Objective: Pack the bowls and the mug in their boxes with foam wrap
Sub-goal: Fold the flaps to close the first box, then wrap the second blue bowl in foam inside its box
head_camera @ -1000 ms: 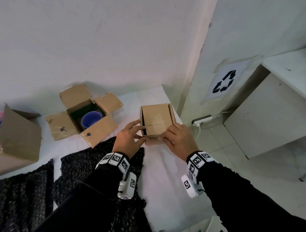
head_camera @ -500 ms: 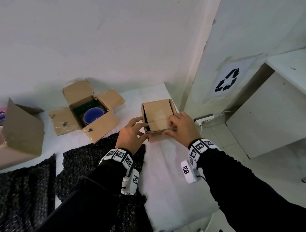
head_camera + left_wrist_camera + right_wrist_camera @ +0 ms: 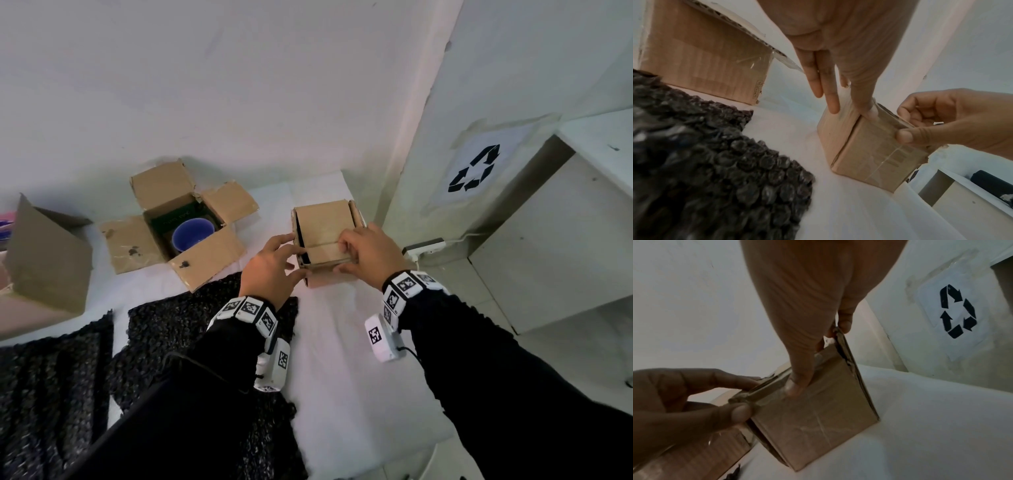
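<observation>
black foam wrap (image 3: 191, 329) lies flat on the white counter (image 3: 342, 359) at 7 o'clock of the hands, presumably staged for the next item. beyond it, the left hand (image 3: 270, 270) pinches the near-left top corner of the small box (image 3: 325, 226) with thumb and fingers, likely steadying it. the right hand (image 3: 370, 253) has its fingers curled over the top flap and its thumb on the front face, evidently pressing the flap shut. contents of this box cannot be seen. farther at 10 o'clock, an open box (image 3: 178, 226) holds a blue bowl (image 3: 192, 233), flaps spread, not yet closed. a third box (image 3: 48, 253) stands at 9 o'clock.
</observation>
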`<move>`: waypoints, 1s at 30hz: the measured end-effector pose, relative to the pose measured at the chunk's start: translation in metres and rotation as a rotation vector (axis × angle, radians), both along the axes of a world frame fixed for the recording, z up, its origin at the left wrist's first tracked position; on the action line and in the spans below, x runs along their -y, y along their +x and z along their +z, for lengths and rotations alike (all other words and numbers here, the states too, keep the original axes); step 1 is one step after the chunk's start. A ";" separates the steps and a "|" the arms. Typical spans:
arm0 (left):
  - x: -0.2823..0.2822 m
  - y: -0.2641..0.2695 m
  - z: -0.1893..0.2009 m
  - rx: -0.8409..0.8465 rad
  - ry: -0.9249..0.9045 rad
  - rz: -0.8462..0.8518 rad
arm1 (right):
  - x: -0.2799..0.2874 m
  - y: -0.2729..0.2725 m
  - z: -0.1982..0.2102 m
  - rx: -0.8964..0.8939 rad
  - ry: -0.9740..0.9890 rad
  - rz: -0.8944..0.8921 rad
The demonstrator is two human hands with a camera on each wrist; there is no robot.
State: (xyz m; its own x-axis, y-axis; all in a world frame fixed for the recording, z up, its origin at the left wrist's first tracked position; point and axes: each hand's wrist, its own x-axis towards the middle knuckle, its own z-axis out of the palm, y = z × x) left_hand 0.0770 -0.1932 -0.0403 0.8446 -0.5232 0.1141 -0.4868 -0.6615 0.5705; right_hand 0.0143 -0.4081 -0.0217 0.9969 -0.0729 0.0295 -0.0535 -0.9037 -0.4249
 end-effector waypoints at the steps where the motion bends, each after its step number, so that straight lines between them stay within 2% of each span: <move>1: 0.002 0.002 0.003 0.012 0.046 0.007 | 0.001 0.003 0.004 -0.023 -0.004 0.015; 5: 0.009 0.004 0.011 -0.004 0.135 0.043 | 0.006 0.013 0.015 -0.109 -0.006 0.052; 7: 0.007 0.004 0.015 -0.043 0.168 0.005 | 0.006 0.012 0.014 -0.135 -0.007 0.049; 12: -0.024 -0.009 0.034 -0.042 0.214 -0.117 | -0.014 -0.010 0.010 -0.052 0.022 -0.141; 15: -0.060 -0.018 0.042 -0.012 0.288 -0.162 | -0.050 -0.024 0.005 0.025 -0.014 -0.171; 18: -0.105 -0.025 0.045 -0.107 0.307 -0.124 | -0.096 -0.031 -0.002 0.097 0.116 0.010; 21: -0.154 -0.033 0.038 -0.214 0.243 -0.037 | -0.143 -0.039 -0.004 0.005 0.247 0.198; 23: -0.185 -0.039 0.028 -0.240 0.264 -0.004 | -0.173 -0.047 -0.007 -0.072 0.275 0.273; 25: -0.208 -0.046 0.016 -0.255 0.337 -0.015 | -0.199 -0.057 -0.014 -0.180 0.209 0.324; 27: -0.224 -0.054 0.003 -0.274 0.396 -0.054 | -0.221 -0.067 -0.024 -0.324 0.063 0.325; 30: -0.237 -0.064 -0.012 -0.350 0.405 -0.106 | -0.240 -0.075 -0.040 -0.335 -0.088 0.293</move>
